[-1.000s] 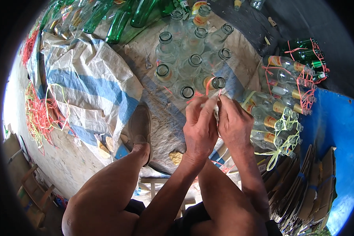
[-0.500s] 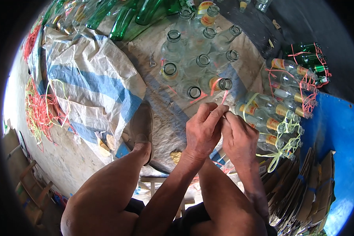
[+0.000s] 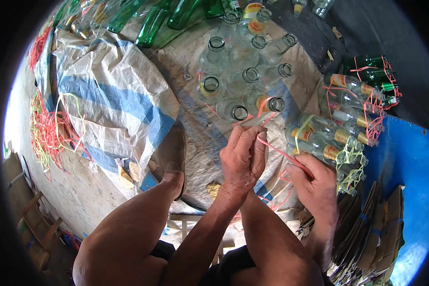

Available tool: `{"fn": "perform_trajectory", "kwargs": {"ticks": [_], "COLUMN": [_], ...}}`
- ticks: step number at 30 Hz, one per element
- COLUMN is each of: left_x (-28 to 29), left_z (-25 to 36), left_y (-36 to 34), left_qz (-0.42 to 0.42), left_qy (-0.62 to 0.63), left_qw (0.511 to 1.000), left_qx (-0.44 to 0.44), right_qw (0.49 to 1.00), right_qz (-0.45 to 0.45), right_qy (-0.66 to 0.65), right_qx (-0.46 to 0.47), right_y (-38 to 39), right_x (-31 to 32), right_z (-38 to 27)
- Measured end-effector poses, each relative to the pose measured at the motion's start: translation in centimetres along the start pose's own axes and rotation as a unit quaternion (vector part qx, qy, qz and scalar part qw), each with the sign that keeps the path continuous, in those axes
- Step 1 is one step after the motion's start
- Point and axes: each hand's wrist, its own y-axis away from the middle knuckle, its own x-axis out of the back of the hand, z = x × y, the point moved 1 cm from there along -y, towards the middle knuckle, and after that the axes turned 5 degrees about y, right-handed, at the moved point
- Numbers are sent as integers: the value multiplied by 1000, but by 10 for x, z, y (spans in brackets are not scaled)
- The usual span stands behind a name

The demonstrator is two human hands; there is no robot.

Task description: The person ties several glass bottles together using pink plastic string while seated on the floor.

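Note:
A pink plastic strap (image 3: 287, 155) runs taut between my two hands. My left hand (image 3: 243, 157) pinches one part of it between thumb and fingers, just in front of the standing bottles. To the right and a little nearer, my right hand (image 3: 314, 186) is closed round the other part, and a loose end hangs below it. Clear glass bottles (image 3: 243, 78) stand upright in a close group beyond my hands. Pink strap shows around the group's near side, passing the nearest labelled bottle (image 3: 263, 103); its path behind the bottles is hidden.
Tied bundles of clear bottles (image 3: 314, 126) lie at the right, with green bottles (image 3: 374, 66) behind. More green bottles (image 3: 152, 24) lie at the far left. A striped woven sack (image 3: 109, 90) and tangled straps (image 3: 52, 136) are left. Flattened cardboard (image 3: 367, 229) stands near right.
My hands have come apart: the right one moved right and nearer, drawing the pink strap out between them. The left hand shifted slightly left and stays by the bottles.

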Motion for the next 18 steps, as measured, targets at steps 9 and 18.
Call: {"fn": "perform_trajectory", "kwargs": {"ticks": [9,18], "left_x": [-4,2], "left_z": [10,20], "left_y": [4,-4], "left_qz": [37,124], "left_qy": [146,255], "left_qw": [979,926], "left_qx": [135,250], "right_qw": [991,967], "right_qz": [-45,23], "right_qy": [-54,-184], "right_qx": [-111,-176], "right_y": [21,60], "right_x": [55,85], "right_z": [23,47]}}
